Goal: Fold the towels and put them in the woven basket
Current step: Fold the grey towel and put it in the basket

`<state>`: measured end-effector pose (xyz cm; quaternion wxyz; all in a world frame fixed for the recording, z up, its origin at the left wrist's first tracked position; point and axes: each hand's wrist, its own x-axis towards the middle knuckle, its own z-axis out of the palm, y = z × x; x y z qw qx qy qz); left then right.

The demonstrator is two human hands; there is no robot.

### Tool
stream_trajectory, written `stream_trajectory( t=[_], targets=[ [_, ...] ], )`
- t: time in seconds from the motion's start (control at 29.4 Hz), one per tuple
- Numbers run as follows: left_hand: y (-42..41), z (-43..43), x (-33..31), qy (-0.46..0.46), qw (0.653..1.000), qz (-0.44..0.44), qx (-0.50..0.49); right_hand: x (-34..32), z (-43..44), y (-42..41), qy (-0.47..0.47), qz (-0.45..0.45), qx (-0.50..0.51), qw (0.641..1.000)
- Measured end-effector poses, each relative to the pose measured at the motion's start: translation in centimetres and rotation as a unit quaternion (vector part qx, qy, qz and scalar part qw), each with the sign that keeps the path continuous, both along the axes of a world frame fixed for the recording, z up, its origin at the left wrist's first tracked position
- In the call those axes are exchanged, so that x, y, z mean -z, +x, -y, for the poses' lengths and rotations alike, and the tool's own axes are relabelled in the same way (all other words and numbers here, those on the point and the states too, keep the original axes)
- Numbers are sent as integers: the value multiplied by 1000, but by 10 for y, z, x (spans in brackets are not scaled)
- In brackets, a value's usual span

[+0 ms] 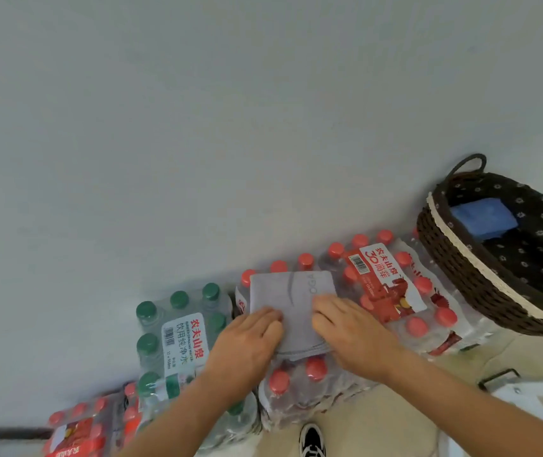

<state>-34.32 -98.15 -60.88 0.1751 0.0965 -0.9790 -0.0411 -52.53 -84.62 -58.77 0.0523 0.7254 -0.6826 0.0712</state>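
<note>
Bottle packs (392, 291) against a pale wall (197, 127) serve as our bench: grey towel (291, 291) folded atop them, left hand (247, 341) and right hand (352, 331) pressing it flat-fingered, gripping nothing; folding looks nearly done, next we must lift it rightward into the woven basket (481, 275) holding a blue towel (483, 217).

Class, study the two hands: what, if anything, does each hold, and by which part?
Nothing is lifted. Both press the folded grey towel onto the red-capped bottle pack: left hand at its left edge, right hand at its right edge.
</note>
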Motion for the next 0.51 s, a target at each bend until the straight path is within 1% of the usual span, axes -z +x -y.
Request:
stream_trajectory(
  t=[0.14, 0.24, 0.34, 0.41, 0.44, 0.51],
  targets=[
    [-1, -17, 11, 2, 1000, 5, 4, 22, -15, 1, -21, 49, -5, 999],
    [0, -18, 9, 0, 1000, 5, 1, 28, -19, -1, -10, 49, -19, 999],
    [6, -19, 8, 24, 999, 16, -19, 34, -25, -4, 29, 27, -39, 998],
    [10, -22, 6, 79, 996, 41, -29, 31, -29, -5, 46, 21, -56, 997],
    [12, -21, 1, 120, 991, 49, -41, 31, -30, -7, 35, 17, -59, 998],
    [14, -15, -12, 224, 970, 45, -81, 22, -26, -9, 35, 45, -46, 997]
  ],
)
